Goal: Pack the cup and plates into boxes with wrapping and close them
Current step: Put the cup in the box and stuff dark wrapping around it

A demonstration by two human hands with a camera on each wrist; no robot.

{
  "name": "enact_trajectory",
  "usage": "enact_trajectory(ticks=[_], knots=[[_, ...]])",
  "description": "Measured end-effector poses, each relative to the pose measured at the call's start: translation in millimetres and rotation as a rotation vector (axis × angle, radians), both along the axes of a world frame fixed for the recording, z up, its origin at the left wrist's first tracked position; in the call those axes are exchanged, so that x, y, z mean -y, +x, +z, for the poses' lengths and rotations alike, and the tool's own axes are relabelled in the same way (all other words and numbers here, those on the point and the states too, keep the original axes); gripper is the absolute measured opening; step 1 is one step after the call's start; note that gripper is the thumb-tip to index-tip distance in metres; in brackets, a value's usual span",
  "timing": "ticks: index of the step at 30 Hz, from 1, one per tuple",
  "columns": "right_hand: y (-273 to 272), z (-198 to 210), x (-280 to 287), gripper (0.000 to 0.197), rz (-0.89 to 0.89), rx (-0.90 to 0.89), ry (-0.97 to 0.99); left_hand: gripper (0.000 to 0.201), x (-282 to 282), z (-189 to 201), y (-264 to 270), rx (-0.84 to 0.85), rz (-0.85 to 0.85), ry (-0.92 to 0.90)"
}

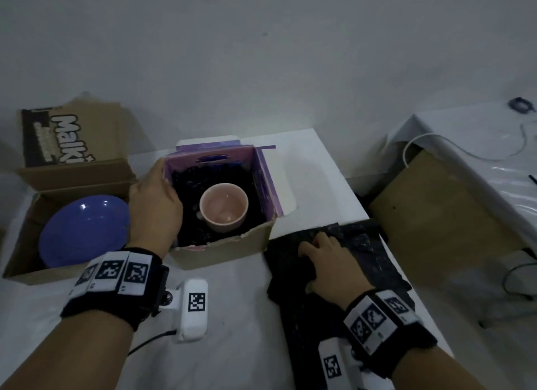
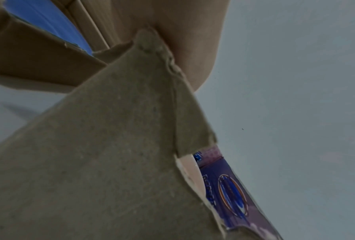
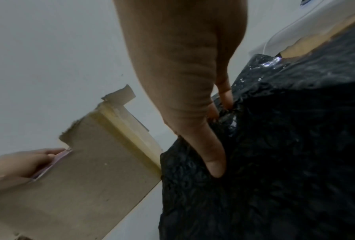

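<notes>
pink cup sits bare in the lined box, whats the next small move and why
Probably lift the black wrapping with the right hand, whose fingers already pinch into it, and lay it over the pink cup. The cup stands uncovered in the purple-lined box, which the left hand holds by its left wall.

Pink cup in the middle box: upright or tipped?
Upright. In the head view the pink cup shows its open mouth facing up and sits on black wrapping inside the open middle box.
</notes>
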State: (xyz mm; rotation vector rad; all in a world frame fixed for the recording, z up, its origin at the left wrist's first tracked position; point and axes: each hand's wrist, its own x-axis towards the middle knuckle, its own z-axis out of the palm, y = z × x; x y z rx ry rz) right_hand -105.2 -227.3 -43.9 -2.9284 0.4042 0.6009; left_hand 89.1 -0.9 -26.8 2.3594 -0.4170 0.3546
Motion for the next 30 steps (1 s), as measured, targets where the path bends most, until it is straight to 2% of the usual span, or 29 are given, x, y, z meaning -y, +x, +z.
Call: enact_trajectory(ticks=[4, 7, 8, 9, 10, 13, 15, 16, 17, 19, 21, 23, 26, 27, 30], knots=[[-2, 11, 3, 0.027, -0.015, 0.140, 0.102, 0.043, -1, -1, 0, -0.032, -0.004, -0.001], [-2, 35, 5, 0.010, -0.075, 0.222, 0.381, 0.043, -2, -2, 0, -0.062, -0.003, -0.016], [0, 42, 7, 0.012, -0.122, 0.264, 0.441, 0.043, -2, -3, 0, -0.069, -0.003, -0.022], [2, 50, 9, 0.022, -0.167, 0.308, 0.456, 0.043, -2, -2, 0, -0.073, -0.001, -0.028], [5, 59, 11, 0.027, -0.194, 0.368, 0.420, 0.042, -2, -2, 0, -0.070, 0.000, -0.034], [20, 92, 16, 0.023, -0.315, 0.763, 0.166, 0.041, -2, -1, -1, -0.058, -0.008, -0.043], [31, 119, 7, 0.020, -0.384, 1.126, 0.158, 0.042, -1, -2, 0, -0.055, -0.003, -0.044], [37, 129, -2, 0.022, -0.331, 1.267, 0.151, 0.042, -1, -3, 1, -0.057, 0.004, -0.038], [44, 134, -14, 0.026, -0.248, 1.336, 0.130, 0.043, -1, -3, 1, -0.067, 0.012, -0.037], [58, 126, -39, 0.038, -0.067, 1.269, 0.077, 0.044, -1, -3, 1, -0.094, 0.025, -0.044], [66, 103, -61, 0.044, 0.117, 1.040, -0.029, 0.044, -2, -3, 1, -0.109, 0.031, -0.046], [67, 75, -74, 0.041, 0.290, 0.761, -0.143, 0.044, -2, -4, 3, -0.106, 0.026, -0.032], [64, 62, -85, 0.026, 0.356, 0.356, -0.283, 0.044, -3, -5, 4, -0.066, 0.014, -0.018], [64, 64, -89, 0.028, 0.356, 0.232, -0.317, 0.044, -3, -6, 4, -0.067, 0.019, -0.024], [67, 74, -95, 0.039, 0.359, 0.062, -0.278, 0.044, -3, -7, 5, -0.084, 0.023, -0.037]])
